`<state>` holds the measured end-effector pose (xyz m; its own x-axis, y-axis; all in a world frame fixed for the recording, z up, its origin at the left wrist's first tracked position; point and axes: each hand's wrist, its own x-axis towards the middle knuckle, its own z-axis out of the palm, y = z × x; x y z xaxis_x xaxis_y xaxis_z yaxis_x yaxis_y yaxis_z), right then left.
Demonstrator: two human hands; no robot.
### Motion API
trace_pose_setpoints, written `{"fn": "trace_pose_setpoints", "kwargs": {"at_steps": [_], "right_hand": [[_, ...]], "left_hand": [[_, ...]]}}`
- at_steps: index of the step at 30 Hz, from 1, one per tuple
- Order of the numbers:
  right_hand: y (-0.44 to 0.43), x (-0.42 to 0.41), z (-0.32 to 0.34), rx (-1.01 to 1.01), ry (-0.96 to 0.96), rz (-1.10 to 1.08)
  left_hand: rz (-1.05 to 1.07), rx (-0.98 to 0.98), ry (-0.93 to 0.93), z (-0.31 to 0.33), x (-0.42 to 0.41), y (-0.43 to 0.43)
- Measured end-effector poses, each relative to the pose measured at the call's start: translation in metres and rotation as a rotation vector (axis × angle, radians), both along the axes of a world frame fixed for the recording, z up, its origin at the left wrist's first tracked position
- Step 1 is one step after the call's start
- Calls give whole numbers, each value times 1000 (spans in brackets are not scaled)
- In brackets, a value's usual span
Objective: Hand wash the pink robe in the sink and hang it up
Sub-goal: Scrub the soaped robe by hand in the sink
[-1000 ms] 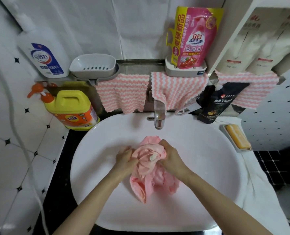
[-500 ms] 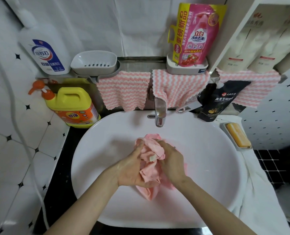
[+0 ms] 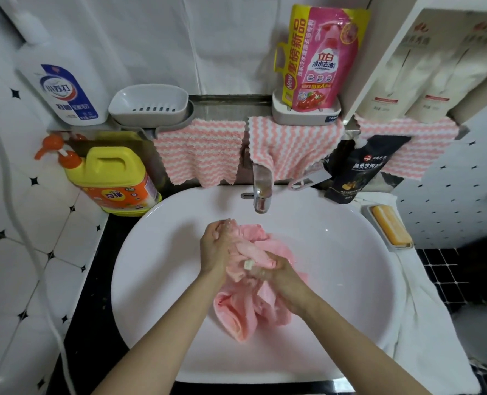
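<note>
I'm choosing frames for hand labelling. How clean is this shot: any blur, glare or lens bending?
Head view: wide-angle bending bows the wall tiles near the corners; the left hand looks motion-smeared at its fingertips, while the right hand and pink robe are sharper; small glints on the sink and faucet; soft light, no hard shadows.

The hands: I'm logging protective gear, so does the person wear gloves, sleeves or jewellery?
No. The left hand and right hand are bare: no gloves, rings, watch or bracelet show. Both forearms are uncovered to the picture's edge, so no sleeve is in view.
</note>
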<state>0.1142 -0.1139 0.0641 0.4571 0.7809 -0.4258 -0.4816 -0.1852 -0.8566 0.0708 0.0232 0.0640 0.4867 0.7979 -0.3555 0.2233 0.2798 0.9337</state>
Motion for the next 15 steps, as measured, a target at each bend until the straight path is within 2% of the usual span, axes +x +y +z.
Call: {"fn": "trace_pose_setpoints", "kwargs": {"at_steps": [3,5,7,9,11,12,13,15], "right_hand": [[7,-2,-4,126,241,-255],[15,-2,-6,22,97,-354],[24,-11,4,-67,-14,-377],[34,-26,8,-13,-16,-454],[44,-37,9,27,46,-543],[48,-35,7,6,116,-577],[51,-29,0,-101,105,-529],[52,-18,4,-181,103,-493]], "left_hand": [[26,293,69,-6,-3,-18],[-56,529,71,-4,-12,-51],[-126,624,72,-8,-17,-73],[-60,493,138,-14,-10,-55],[50,142,122,-12,-3,-33],[29,32,122,-15,-4,-36],[-18,5,118,-10,-9,-47],[-68,75,90,2,-15,-68]]}}
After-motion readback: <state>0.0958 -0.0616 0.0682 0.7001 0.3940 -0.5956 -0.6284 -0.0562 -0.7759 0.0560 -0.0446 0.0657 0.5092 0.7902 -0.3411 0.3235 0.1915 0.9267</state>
